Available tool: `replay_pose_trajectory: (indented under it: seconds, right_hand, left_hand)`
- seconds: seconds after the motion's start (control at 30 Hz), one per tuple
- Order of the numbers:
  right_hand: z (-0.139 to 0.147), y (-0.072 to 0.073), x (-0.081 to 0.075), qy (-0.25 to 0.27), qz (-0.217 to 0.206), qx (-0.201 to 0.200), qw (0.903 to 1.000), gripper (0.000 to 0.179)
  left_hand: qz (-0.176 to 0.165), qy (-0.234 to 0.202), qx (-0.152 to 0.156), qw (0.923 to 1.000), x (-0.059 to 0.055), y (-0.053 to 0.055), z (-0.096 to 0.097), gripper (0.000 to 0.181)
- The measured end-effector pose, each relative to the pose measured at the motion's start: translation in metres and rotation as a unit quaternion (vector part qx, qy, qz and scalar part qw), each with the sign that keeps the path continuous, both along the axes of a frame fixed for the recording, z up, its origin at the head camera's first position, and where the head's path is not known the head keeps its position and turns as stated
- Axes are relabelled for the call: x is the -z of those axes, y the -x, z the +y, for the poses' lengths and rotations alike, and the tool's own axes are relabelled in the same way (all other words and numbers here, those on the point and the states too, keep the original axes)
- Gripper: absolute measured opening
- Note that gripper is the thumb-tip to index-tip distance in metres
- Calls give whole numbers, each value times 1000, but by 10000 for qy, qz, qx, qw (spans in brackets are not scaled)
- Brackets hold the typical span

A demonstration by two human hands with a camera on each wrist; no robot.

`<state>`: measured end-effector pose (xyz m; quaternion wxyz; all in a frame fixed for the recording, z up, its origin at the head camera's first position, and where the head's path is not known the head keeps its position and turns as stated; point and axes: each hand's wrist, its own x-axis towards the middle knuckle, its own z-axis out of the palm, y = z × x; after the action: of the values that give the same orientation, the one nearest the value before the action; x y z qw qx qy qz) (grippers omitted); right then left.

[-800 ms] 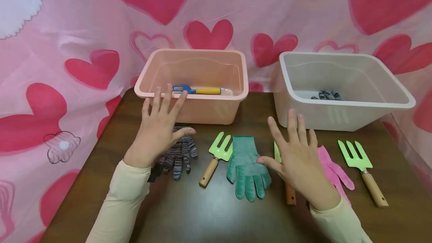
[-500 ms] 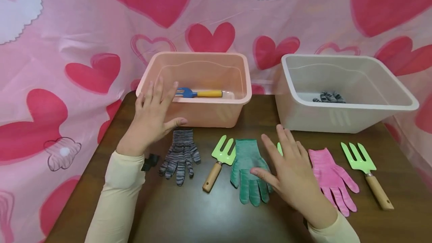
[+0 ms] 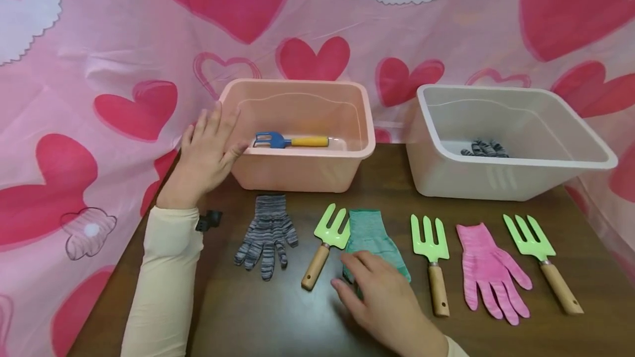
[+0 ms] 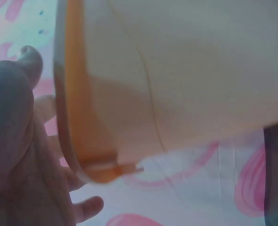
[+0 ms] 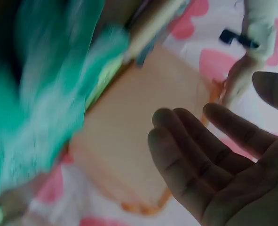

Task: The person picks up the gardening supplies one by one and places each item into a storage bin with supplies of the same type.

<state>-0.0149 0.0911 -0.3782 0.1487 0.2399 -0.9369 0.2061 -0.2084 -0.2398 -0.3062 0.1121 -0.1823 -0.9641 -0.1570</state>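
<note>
My left hand [image 3: 200,153] is at the left end of the peach plastic bin [image 3: 297,172], thumb by the rim. The left wrist view shows its fingers spread along the outside of that rim. In the bin lies a blue hand fork with a yellow handle [image 3: 310,141]. Over the table, my right hand [image 3: 384,302] hovers with loosely bent fingers and nothing in them, partly covering a green glove [image 3: 377,230]. Just left of it is a light green hand fork [image 3: 317,263] with a wooden handle. The green glove [image 5: 40,108] is blurred in the right wrist view.
A grey striped glove [image 3: 268,236] lies at the left. Another green hand fork [image 3: 430,244], a pink glove [image 3: 491,269] and a third fork [image 3: 538,247] lie to the right. Behind them stands a whitish bin [image 3: 496,180] holding a dark striped glove [image 3: 486,149].
My left hand has moved left to the peach bin's left end. The right hand has moved left and nearer, uncovering the middle fork and the pink glove.
</note>
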Motion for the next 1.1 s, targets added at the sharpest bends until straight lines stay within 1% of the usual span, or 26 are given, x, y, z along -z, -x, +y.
replay_pose_trajectory:
  seconds: [0.03, 0.13, 0.27, 0.33, 0.4, 0.5, 0.63, 0.7, 0.77, 0.87, 0.97, 1.1]
  right_hand:
    - [-6, -2, 2, 53, -104, -22, 9999, 34]
    - [-23, -8, 8, 154, -771, -60, 9969, 31]
    - [-42, -8, 15, 194, -1731, -79, 9847, 32]
    - [-49, -6, 19, 205, -2057, -127, 9783, 34]
    - [-54, -4, 23, 187, -2267, -195, 9736, 35]
    - [-58, -1, 26, -16, -2599, -334, 9651, 39]
    - [-57, 0, 30, -343, -2626, -444, 9633, 32]
    - [-55, -1, 32, -369, -2531, -469, 9656, 27]
    - [-52, -3, 33, -388, -2442, -442, 9680, 23]
    - [-47, -6, 32, -453, -2402, -372, 9690, 22]
    - [-44, -6, 31, -574, -2414, -317, 9682, 20]
    - [-44, -4, 29, -677, -2476, -219, 9662, 15]
  left_hand:
    - [-30, -43, -46, 10000, 0, 1, -3, 75]
    - [-123, -148, -170, 9997, -1, 4, -13, 79]
    - [-289, -398, -220, 9985, -1, 7, -24, 83]
    - [-420, -524, -237, 9975, -1, 7, -27, 83]
    - [-545, -605, -251, 9964, 1, 7, -28, 84]
    - [-670, -643, -274, 9953, 3, 6, -28, 84]
    - [-730, -668, -278, 9947, 5, 6, -27, 84]
    - [-834, -726, -290, 9934, 5, 6, -26, 84]
    - [-953, -799, -306, 9918, 5, 7, -25, 84]
    - [-1120, -906, -311, 9891, 4, 9, -25, 84]
    - [-1208, -962, -316, 9875, 3, 11, -26, 84]
    - [-1298, -982, -345, 9861, 2, 13, -24, 85]
